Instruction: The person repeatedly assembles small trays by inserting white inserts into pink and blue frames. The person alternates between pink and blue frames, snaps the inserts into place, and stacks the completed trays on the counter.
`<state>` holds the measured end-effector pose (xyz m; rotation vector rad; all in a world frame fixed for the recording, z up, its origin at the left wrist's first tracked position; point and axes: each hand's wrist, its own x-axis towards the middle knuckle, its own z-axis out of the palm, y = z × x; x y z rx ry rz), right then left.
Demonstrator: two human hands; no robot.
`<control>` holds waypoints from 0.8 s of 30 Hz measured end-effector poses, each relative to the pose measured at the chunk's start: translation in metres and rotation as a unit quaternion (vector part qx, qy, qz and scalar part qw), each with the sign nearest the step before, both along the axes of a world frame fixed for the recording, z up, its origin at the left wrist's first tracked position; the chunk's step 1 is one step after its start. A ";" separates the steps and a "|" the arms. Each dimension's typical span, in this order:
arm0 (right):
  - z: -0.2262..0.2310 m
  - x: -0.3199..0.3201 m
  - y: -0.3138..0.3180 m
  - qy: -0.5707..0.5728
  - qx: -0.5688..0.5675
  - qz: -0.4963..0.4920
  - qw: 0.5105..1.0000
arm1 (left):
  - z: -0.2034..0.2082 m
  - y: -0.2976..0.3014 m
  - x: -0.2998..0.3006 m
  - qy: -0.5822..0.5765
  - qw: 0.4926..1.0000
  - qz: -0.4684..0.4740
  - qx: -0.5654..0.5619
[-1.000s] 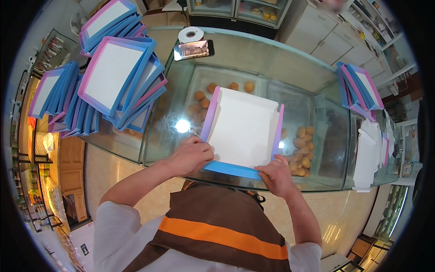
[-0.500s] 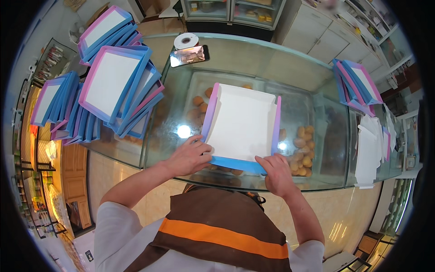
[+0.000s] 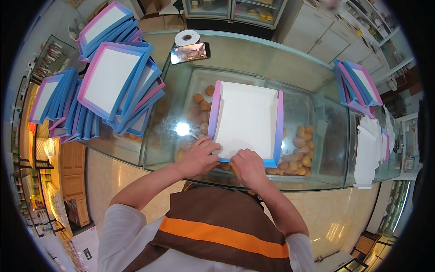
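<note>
The left hand is closed over the near-left corner of a shallow card tray, white inside, its side walls fading from pink to blue. The right hand is just beside it, fingers bunched together on the middle of the blue near wall; the thumb's placement cannot be confirmed. The tray lies directly ahead of both hands on a clear glass display counter.

Risks, as judged: uneven pressure between the hands could crease the thin near wall or skew its corner. With both hands at the near edge, the far end is unsupported and could slide or lift on smooth glass.

Under the glass, to the right of the right hand, lie round brown baked pieces; the glass separates them from the work. Ahead and left of the left hand, beyond the tray, sit a black smartphone and a white round roll, which a forward push to that side could strike. Farther left, leaning stacks of pink-and-blue card trays limit sideways room and could topple if knocked. Well right of the right hand are loose white sheets and, beyond them, a smaller pink-and-blue stack.
</note>
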<state>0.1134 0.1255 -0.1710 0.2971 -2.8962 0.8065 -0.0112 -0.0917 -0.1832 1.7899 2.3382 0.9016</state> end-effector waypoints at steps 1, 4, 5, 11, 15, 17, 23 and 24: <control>0.004 0.001 0.001 -0.021 0.000 0.009 1.000 | 0.001 0.000 -0.002 -0.009 1.000 -0.016 -0.005; 0.030 0.004 0.016 -0.032 0.019 0.024 0.999 | 0.009 -0.003 -0.014 -0.019 0.998 -0.056 -0.025; 0.048 0.006 0.029 -0.003 0.037 0.020 0.999 | 0.013 -0.007 -0.020 -0.012 0.997 -0.063 -0.034; 0.037 0.035 0.079 0.000 0.140 -0.009 0.990 | 0.025 -0.006 -0.034 0.030 0.993 -0.081 -0.086; 0.020 0.028 0.072 -0.001 0.057 0.004 0.998 | 0.023 0.043 -0.001 -0.031 0.991 -0.109 -0.067; 0.015 0.020 0.061 0.025 0.041 0.013 0.999 | 0.004 0.072 0.021 -0.059 0.989 -0.133 0.016; 0.001 0.030 0.066 0.041 -0.002 -0.010 0.999 | -0.007 0.094 0.025 -0.039 0.992 -0.118 0.029; 0.000 0.033 0.065 0.041 -0.007 -0.015 0.999 | -0.004 0.094 0.024 -0.033 0.991 -0.129 0.009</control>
